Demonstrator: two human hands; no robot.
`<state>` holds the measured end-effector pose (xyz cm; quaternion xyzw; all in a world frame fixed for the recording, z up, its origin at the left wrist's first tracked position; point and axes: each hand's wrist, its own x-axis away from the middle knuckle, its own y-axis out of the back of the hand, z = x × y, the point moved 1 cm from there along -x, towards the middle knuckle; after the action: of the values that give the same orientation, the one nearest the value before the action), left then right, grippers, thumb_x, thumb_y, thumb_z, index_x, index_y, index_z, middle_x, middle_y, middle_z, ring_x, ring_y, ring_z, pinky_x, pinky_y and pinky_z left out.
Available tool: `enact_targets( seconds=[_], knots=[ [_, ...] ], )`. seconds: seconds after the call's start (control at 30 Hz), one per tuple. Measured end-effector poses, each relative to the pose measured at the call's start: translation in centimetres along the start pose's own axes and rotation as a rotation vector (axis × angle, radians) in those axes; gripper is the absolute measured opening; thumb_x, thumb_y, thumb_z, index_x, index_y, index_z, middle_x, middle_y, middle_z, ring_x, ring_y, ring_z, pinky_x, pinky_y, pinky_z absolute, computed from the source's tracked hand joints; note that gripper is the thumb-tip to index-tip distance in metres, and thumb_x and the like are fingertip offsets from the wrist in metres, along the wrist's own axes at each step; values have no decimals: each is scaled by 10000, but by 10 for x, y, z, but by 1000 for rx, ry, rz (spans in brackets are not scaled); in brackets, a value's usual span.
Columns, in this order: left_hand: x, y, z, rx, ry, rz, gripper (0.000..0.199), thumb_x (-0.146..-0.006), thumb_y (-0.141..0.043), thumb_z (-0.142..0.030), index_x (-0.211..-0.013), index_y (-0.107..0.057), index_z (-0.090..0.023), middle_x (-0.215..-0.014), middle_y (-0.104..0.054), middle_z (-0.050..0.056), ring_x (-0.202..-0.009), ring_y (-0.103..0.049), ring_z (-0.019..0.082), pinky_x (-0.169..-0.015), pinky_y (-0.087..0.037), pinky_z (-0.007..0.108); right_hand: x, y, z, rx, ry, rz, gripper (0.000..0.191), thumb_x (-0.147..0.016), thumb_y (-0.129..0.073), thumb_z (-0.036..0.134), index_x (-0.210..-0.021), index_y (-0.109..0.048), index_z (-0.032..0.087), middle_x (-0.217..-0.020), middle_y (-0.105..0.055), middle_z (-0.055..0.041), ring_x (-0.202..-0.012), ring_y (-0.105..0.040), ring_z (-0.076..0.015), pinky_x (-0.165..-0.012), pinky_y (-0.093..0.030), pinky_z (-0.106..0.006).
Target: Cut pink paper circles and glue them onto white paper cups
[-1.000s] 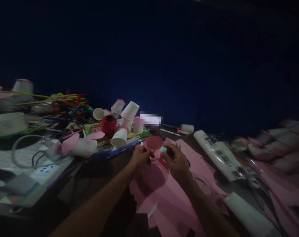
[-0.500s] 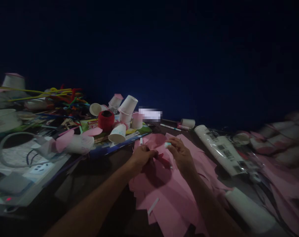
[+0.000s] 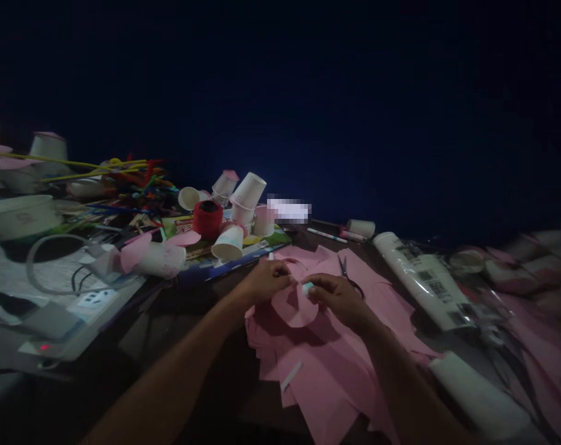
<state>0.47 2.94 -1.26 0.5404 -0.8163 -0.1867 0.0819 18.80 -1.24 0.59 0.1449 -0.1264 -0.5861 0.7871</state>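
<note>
My left hand (image 3: 267,279) is closed, thumb and fingertips pinching the upper edge of a rounded pink paper piece (image 3: 295,309). That piece curves a little and is held over a pile of pink paper sheets (image 3: 324,395). At its right side, my right hand (image 3: 338,295) pinches a small white and teal piece (image 3: 307,288), too small and dim to name. A pair of scissors (image 3: 348,275) with dark handles lies on the sheets just beyond my right hand. A short white strip (image 3: 292,376) rests on the sheets nearer to me.
Paper cups (image 3: 248,191) and a red yarn spool (image 3: 207,219) stand on a colourful packet at the left. Further left are a power strip (image 3: 92,303) and pipe cleaners (image 3: 146,173). Wrapped cup stacks (image 3: 419,278) and a cup roll (image 3: 479,389) lie on the right.
The pink piece now faces me more and shows its rounded shape. My right hand has moved down and left toward it, uncovering the scissors. The view has shifted slightly.
</note>
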Motion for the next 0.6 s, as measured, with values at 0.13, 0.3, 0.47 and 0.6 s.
enact_targets(
  seconds=[0.13, 0.3, 0.47, 0.6],
  knots=[
    [6, -2, 2, -175, -9, 66, 100, -695, -570, -251, -692, -615, -161, -657, -617, 22, -595, -531, 135, -534, -359, 210, 3, 1, 3, 165, 161, 74, 162, -770, -580, 269, -880, -675, 198, -908, -597, -40, -799, -561, -150, -673, -434, -255],
    [14, -7, 2, -444, -88, 122, 133, -749, -511, -246, -760, -621, -173, -712, -645, 42, -626, -557, 154, -535, -336, 225, 9, -8, 8, 313, 200, 205, 198, -778, -548, 176, -945, -644, 223, -872, -612, -18, -773, -552, -150, -696, -410, -267],
    [14, -12, 2, -658, -107, 164, 149, -757, -479, -220, -783, -614, -162, -800, -660, 88, -727, -589, 203, -585, -365, 257, 12, -22, 2, 530, 223, 208, 155, -719, -513, 82, -811, -558, 197, -815, -574, -5, -713, -492, -143, -625, -352, -257],
    [15, -15, 1, -680, -94, 170, 160, -777, -458, -224, -801, -599, -152, -805, -654, 111, -744, -599, 228, -593, -383, 278, 13, -27, -2, 589, 267, 240, 169, -680, -455, 30, -736, -475, 188, -794, -538, -7, -720, -468, -140, -633, -336, -257]
  ],
)
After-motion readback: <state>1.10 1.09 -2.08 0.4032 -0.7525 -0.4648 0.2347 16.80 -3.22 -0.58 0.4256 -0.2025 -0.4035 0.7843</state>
